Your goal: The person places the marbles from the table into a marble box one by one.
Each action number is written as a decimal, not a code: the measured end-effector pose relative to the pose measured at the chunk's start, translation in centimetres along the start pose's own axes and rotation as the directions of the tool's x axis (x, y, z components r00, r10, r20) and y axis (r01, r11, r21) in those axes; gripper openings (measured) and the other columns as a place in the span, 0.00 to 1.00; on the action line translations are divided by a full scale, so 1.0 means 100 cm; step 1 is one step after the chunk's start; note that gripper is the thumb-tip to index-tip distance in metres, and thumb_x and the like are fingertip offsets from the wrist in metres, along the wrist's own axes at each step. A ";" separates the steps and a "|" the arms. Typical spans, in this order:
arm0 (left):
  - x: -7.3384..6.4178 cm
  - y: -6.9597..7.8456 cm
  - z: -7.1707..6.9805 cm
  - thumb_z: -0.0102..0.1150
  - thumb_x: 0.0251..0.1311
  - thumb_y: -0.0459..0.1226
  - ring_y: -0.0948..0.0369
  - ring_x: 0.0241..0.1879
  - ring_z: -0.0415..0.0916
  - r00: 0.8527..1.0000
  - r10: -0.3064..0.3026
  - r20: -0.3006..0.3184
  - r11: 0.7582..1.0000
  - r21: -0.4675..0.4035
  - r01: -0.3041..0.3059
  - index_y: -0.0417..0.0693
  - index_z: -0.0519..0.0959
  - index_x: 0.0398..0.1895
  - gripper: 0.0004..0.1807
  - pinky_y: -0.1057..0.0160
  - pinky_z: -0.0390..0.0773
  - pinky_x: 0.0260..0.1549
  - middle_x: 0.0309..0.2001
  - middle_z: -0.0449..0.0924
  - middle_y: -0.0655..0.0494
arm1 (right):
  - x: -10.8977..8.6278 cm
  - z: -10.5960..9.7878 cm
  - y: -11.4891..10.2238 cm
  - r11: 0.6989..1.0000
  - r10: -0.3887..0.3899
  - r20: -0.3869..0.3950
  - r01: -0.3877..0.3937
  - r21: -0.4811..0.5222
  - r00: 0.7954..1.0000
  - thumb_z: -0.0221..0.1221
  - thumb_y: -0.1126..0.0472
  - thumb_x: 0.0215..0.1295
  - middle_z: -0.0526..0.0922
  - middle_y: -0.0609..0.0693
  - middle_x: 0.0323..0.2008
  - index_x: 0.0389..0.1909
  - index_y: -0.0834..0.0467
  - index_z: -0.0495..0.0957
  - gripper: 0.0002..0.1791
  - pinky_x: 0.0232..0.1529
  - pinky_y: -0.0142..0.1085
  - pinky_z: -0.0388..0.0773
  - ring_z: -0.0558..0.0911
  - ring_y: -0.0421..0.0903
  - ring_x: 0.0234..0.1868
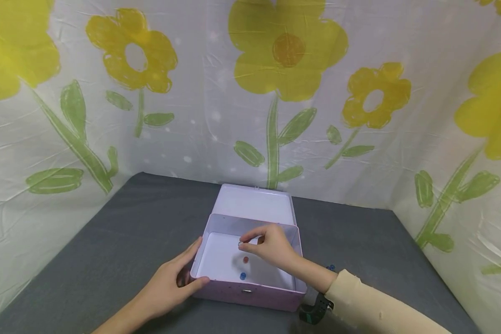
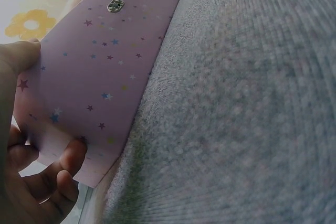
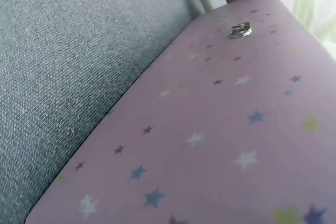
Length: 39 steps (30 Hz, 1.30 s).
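The fingers of the left hand (image 1: pixel 169 282) grip the near left corner of the pink box (image 1: pixel 250 299), thumb at its front rim. On the box's floor lie a small blue piece (image 1: pixel 243 276) and, behind it, a red piece (image 1: pixel 245 260). Farther in, the right hand (image 1: pixel 274 246) pinches a pale piece (image 1: pixel 240 243), too small to identify. Behind stands the opened lid (image 1: pixel 252 206), then a flowered sheet (image 1: pixel 200 139).

Lilac star-print box (image 1: pixel 250 299) upright on tbl (image 1: pixel 108 260), lid (image 1: pixel 252 204) open twd back edge; sm. pale piece (image 1: pixel 240 243) held over box floor.
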<state>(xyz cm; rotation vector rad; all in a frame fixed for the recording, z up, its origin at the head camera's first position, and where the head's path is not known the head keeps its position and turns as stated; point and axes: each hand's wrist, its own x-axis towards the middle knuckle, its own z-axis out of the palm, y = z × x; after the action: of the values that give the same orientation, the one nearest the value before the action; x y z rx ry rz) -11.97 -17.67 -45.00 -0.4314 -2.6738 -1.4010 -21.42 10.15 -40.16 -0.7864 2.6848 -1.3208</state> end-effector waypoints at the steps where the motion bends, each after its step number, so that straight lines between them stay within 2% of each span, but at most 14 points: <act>1: 0.000 0.000 0.000 0.74 0.63 0.55 0.70 0.29 0.67 1.000 0.002 0.000 1.000 -0.004 -0.002 0.55 0.61 0.85 0.50 0.69 0.71 0.29 0.64 0.75 0.50 | 0.000 0.001 0.001 1.000 0.002 0.005 -0.002 0.000 1.000 0.76 0.60 0.62 0.91 0.45 0.35 0.37 0.55 0.93 0.05 0.19 0.29 0.59 0.62 0.33 0.15; 7: 0.000 0.001 0.000 0.75 0.62 0.54 0.70 0.28 0.67 1.000 -0.010 -0.003 1.000 0.001 0.010 0.54 0.61 0.84 0.51 0.69 0.72 0.28 0.63 0.75 0.49 | 0.003 0.004 0.004 0.999 0.012 0.043 -0.010 -0.050 0.999 0.76 0.63 0.61 0.92 0.46 0.33 0.37 0.57 0.93 0.04 0.21 0.28 0.64 0.67 0.35 0.17; 10: 0.000 0.001 0.000 0.75 0.62 0.54 0.70 0.29 0.66 1.000 -0.006 -0.003 1.000 0.001 0.006 0.54 0.61 0.84 0.51 0.69 0.71 0.28 0.64 0.75 0.49 | 0.004 0.004 0.006 0.995 0.002 0.033 0.001 -0.100 0.999 0.76 0.63 0.61 0.92 0.46 0.33 0.36 0.57 0.93 0.04 0.28 0.28 0.70 0.78 0.39 0.27; 13: 0.000 0.001 0.000 0.75 0.63 0.54 0.70 0.28 0.66 1.000 0.017 -0.006 1.000 -0.002 -0.017 0.53 0.61 0.84 0.50 0.69 0.71 0.28 0.64 0.75 0.49 | 0.005 0.005 0.008 0.991 -0.005 0.029 0.009 -0.134 1.000 0.76 0.64 0.61 0.92 0.46 0.33 0.35 0.58 0.93 0.03 0.34 0.29 0.74 0.83 0.43 0.36; 22: -0.001 0.000 0.000 0.75 0.62 0.54 0.70 0.28 0.66 1.000 0.021 -0.003 1.000 -0.021 -0.021 0.55 0.61 0.84 0.50 0.69 0.71 0.27 0.63 0.75 0.48 | 0.003 0.005 0.011 0.983 0.001 0.083 0.014 -0.184 0.997 0.76 0.66 0.59 0.92 0.47 0.32 0.33 0.59 0.93 0.03 0.30 0.29 0.76 0.83 0.39 0.32; 31: 0.000 0.001 -0.001 0.75 0.62 0.53 0.71 0.29 0.65 0.999 0.028 -0.021 0.999 -0.016 -0.028 0.53 0.62 0.84 0.50 0.69 0.71 0.28 0.66 0.75 0.49 | 0.000 0.010 0.009 0.955 -0.013 0.147 0.056 -0.293 0.989 0.77 0.68 0.57 0.91 0.46 0.31 0.31 0.58 0.92 0.04 0.39 0.34 0.79 0.86 0.44 0.38; 39: 0.000 -0.002 0.001 0.76 0.61 0.54 0.71 0.28 0.65 1.000 0.024 -0.020 1.000 -0.005 -0.024 0.53 0.62 0.84 0.50 0.69 0.71 0.28 0.67 0.76 0.50 | -0.001 0.009 0.009 0.957 -0.019 0.119 0.052 -0.284 0.993 0.74 0.68 0.59 0.91 0.47 0.32 0.35 0.60 0.92 0.04 0.39 0.36 0.80 0.88 0.47 0.40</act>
<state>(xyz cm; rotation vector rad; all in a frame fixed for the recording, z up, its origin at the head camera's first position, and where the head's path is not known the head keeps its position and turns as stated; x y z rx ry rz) -11.99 -17.68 -45.21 -0.4462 -2.6409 -1.3988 -21.47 9.98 -41.45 -0.9085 2.8153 -0.8687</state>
